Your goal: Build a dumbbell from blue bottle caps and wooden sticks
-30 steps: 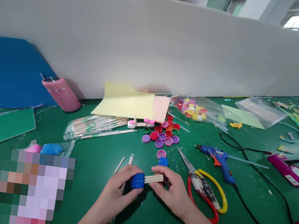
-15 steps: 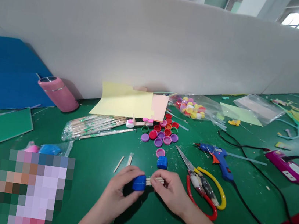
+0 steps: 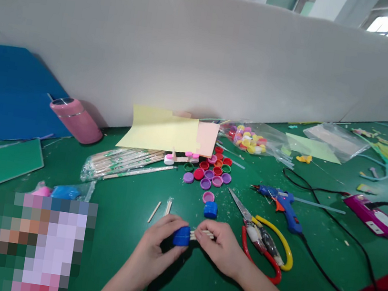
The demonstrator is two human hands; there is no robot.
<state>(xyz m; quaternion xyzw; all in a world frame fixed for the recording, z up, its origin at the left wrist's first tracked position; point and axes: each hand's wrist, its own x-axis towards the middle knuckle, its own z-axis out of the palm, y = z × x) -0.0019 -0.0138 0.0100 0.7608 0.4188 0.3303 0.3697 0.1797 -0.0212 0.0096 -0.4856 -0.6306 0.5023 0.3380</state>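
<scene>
Between thumb and fingers, my left hand (image 3: 162, 243) grips a blue bottle-cap piece (image 3: 182, 236) low in the middle of the view. My right hand (image 3: 221, 246) pinches several short wooden sticks (image 3: 207, 234), whose left ends meet the right side of that blue piece. A second blue piece (image 3: 210, 210) lies on the table just beyond my right hand. Beyond my left hand are a short loose stick (image 3: 154, 211) and a wrapped stick (image 3: 168, 206). Behind the second blue piece stand several coloured caps (image 3: 205, 183).
Scissors (image 3: 256, 229) and a blue glue gun (image 3: 284, 207) with its cord lie to the right. Wrapped sticks (image 3: 126, 162), yellow paper (image 3: 163, 131) and a bag of caps (image 3: 249, 139) are behind. A pink bottle (image 3: 76, 121) leans at left.
</scene>
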